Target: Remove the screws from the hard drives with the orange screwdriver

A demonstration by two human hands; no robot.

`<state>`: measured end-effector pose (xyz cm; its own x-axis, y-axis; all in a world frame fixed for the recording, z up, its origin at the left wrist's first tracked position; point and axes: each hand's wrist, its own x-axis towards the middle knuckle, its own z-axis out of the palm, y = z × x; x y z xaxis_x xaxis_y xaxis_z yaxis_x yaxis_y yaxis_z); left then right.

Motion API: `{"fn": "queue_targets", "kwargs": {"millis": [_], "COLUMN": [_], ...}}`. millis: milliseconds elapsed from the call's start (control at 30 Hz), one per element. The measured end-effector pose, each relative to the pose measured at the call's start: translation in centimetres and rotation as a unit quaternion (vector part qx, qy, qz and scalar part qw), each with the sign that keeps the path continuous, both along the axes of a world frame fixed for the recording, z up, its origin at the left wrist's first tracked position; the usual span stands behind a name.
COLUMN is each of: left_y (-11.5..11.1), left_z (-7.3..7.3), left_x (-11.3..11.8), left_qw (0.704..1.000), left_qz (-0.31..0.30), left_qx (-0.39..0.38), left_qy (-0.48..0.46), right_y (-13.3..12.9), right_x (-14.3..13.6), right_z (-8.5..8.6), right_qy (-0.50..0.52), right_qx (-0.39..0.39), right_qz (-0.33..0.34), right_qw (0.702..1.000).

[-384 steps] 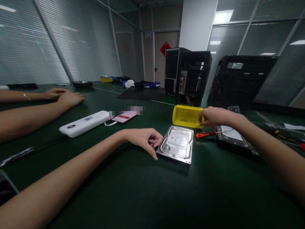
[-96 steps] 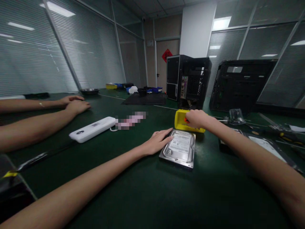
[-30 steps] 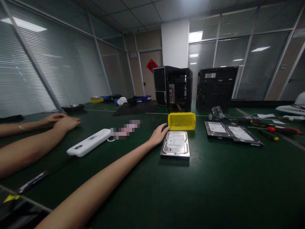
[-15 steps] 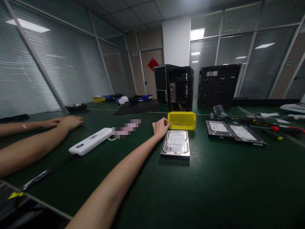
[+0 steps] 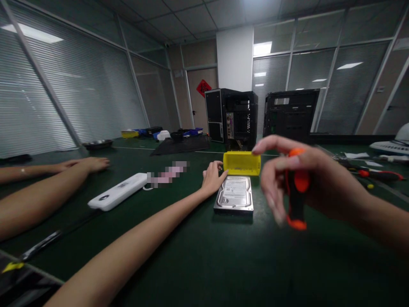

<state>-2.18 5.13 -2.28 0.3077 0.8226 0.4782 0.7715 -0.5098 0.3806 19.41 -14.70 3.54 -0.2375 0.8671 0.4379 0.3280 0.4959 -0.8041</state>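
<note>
My left hand (image 5: 212, 178) rests on the table at the left of a silver hard drive (image 5: 234, 194) and a yellow plastic bin (image 5: 242, 164). Its fingers are apart, with the thumb by the bin's lower left corner, close to the drive's top edge. The drive lies label up in front of the bin, whose hollow side faces me. My right hand (image 5: 306, 179), blurred, is raised right of the drive, closed round the orange and black handle of a screwdriver (image 5: 297, 200). Its index finger points left; the shaft is not visible.
Two computer cases (image 5: 241, 115) stand at the back. Another person's arms (image 5: 64, 179) rest at the left, beside a white power strip (image 5: 119, 192). Tools (image 5: 380, 174) lie at the far right, and a black mat (image 5: 180, 145) lies behind.
My right hand has come into view with the screwdriver, covering the two other hard drives. My left thumb has shifted down the bin's edge and the fingers have spread. The view shifted slightly.
</note>
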Motion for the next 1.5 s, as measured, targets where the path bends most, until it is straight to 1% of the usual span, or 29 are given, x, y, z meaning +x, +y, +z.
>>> {"fn": "queue_targets", "kwargs": {"millis": [67,133,167,233,300,333,367,400,467,533,567,633,700,767,833,900,1000,1067,1100,1167,1200,1233,1300,1367,1500], "left_y": [-0.8,-1.2,-1.3,-1.3,-1.2,-1.1,-1.0,-1.0,-0.9,-0.8,-0.8,-0.7,-0.7,-0.7,-0.8,-1.2,-2.4,-3.6,-4.2,-5.3,-5.8,-6.2,-6.7,-7.0,-6.9], "left_z": [-0.1,-0.1,0.0,0.1,0.2,0.3,0.3,0.4,0.4,0.4,0.4,0.4,0.4,0.4,0.3,0.1,0.1,0.5,0.8,1.6,2.0,2.3,2.8,3.0,2.9], "left_x": [-0.3,-0.6,-0.6,-0.7,-0.7,-0.7,-0.7,-0.7,-0.6,-0.5,-0.4,-0.3,-0.3,-0.4,-0.5,-0.6,-1.1,-1.8,-2.3,-3.3,-3.8,-4.1,-4.6,-4.6,-4.2], "left_qw": [1.0,0.998,0.997,0.995,0.992,0.991,0.99,0.989,0.989,0.989,0.989,0.99,0.99,0.99,0.99,0.989,0.987,0.98,0.975,0.959,0.952,0.948,0.945,0.946,0.945], "left_qz": [-0.029,-0.053,-0.064,-0.082,-0.099,-0.105,-0.11,-0.112,-0.111,-0.107,-0.104,-0.101,-0.1,-0.1,-0.101,-0.098,-0.104,-0.137,-0.155,-0.177,-0.187,-0.196,-0.205,-0.199,-0.196], "left_qx": [-0.008,-0.019,-0.028,-0.049,-0.07,-0.079,-0.085,-0.088,-0.093,-0.096,-0.097,-0.099,-0.101,-0.101,-0.103,-0.108,-0.123,-0.143,-0.158,-0.217,-0.233,-0.234,-0.222,-0.212,-0.215], "left_qy": [0.009,0.015,0.017,0.021,0.026,0.028,0.029,0.03,0.029,0.028,0.026,0.022,0.016,0.01,0.003,-0.003,-0.007,-0.003,0.004,0.051,0.074,0.093,0.123,0.14,0.151], "right_y": [2.0,4.1,5.2,7.3,8.9,9.6,10.1,10.5,11.1,11.6,11.8,12.2,12.5,12.7,12.7,12.5,11.6,10.9,10.5,9.9,9.8,9.6,9.5,9.6,10.1], "right_x": [1.1,2.5,3.3,4.9,6.1,6.5,6.8,7.0,6.9,6.5,6.2,5.5,4.9,4.4,4.1,3.8,3.8,3.8,3.7,3.6,3.4,3.3,3.1,3.0,3.2], "right_z": [2.5,4.4,4.9,5.2,4.6,4.2,3.6,3.2,2.4,1.6,1.2,0.0,-1.6,-3.5,-5.3,-6.7,-7.7,-7.9,-7.8,-7.7,-7.6,-7.6,-7.6,-7.6,-7.9], "right_qy": [-0.004,-0.019,-0.038,-0.113,-0.197,-0.219,-0.227,-0.22,-0.17,-0.081,-0.032,0.061,0.135,0.213,0.242,0.26,0.27,0.247,0.216,0.122,0.069,0.022,-0.038,-0.065,-0.092], "right_qx": [0.067,0.126,0.146,0.204,0.227,0.226,0.216,0.2,0.157,0.112,0.086,0.035,-0.01,-0.031,-0.028,-0.018,0.003,0.032,0.061,0.139,0.183,0.222,0.271,0.285,0.254], "right_qz": [-0.034,-0.077,-0.107,-0.205,-0.272,-0.288,-0.287,-0.278,-0.242,-0.208,-0.196,-0.173,-0.169,-0.193,-0.208,-0.221,-0.235,-0.243,-0.247,-0.248,-0.245,-0.239,-0.223,-0.216,-0.227], "right_qw": [0.997,0.989,0.983,0.951,0.914,0.905,0.905,0.913,0.942,0.968,0.976,0.982,0.976,0.957,0.947,0.94,0.934,0.938,0.943,0.951,0.95,0.945,0.936,0.932,0.935]}}
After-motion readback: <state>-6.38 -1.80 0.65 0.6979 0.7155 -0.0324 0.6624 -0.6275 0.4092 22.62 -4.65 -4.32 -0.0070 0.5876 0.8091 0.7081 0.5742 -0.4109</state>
